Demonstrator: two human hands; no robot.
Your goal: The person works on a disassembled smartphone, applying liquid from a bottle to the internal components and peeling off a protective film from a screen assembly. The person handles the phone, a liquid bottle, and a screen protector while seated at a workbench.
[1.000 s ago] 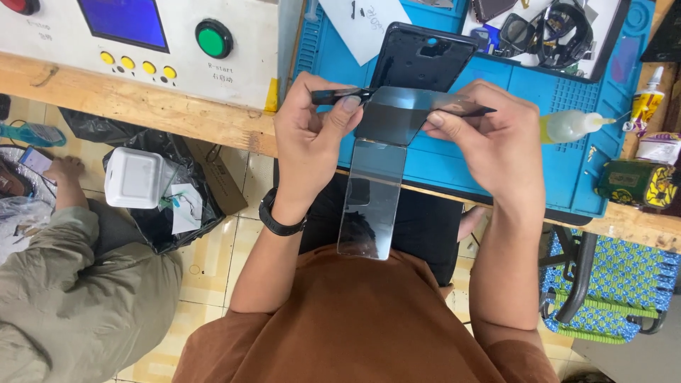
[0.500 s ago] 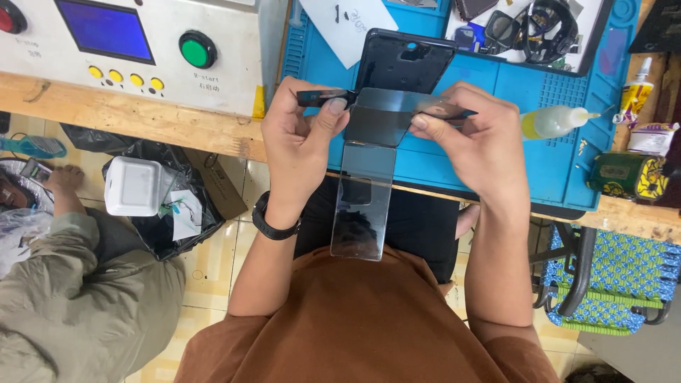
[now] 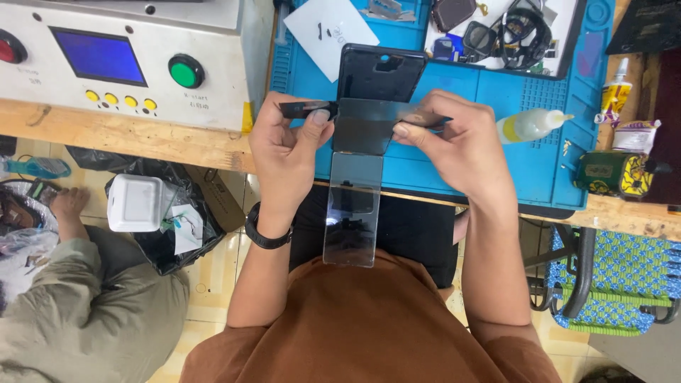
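A clear rectangular film strip (image 3: 352,213) hung over the lap, its dark upper part pinched by the left hand (image 3: 284,152) and right hand (image 3: 461,145); even tension would keep it flat. The black phone frame (image 3: 379,71) lay beyond on the table, partly hidden

grey machine (image 3: 135,64) with green button (image 3: 186,71) | squeeze bottle (image 3: 528,126) | white box (image 3: 135,203) | black bag (image 3: 174,220)
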